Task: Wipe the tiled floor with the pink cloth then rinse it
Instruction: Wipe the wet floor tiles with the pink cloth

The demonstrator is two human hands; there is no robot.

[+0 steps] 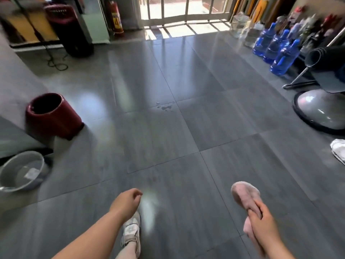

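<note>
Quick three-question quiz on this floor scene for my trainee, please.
1. True or false: the right hand grips the fluffy pink cloth.
2. The small water puddle on the grey tiled floor lies: A) ahead of the person; B) under the cloth; C) behind the person.
3. Fill in: the round grey plastic basin sits on the person's ____ side.
Key: 1 true; 2 A; 3 left.

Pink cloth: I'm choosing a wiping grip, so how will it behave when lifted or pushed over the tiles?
Probably floppy: the pink cloth bends and hangs from both sides of the right hand gripping it. Its fluffy pile suggests it is light and soft. On the glossy tiled floor it would likely slide easily but bunch up unless pressed flat.
</note>
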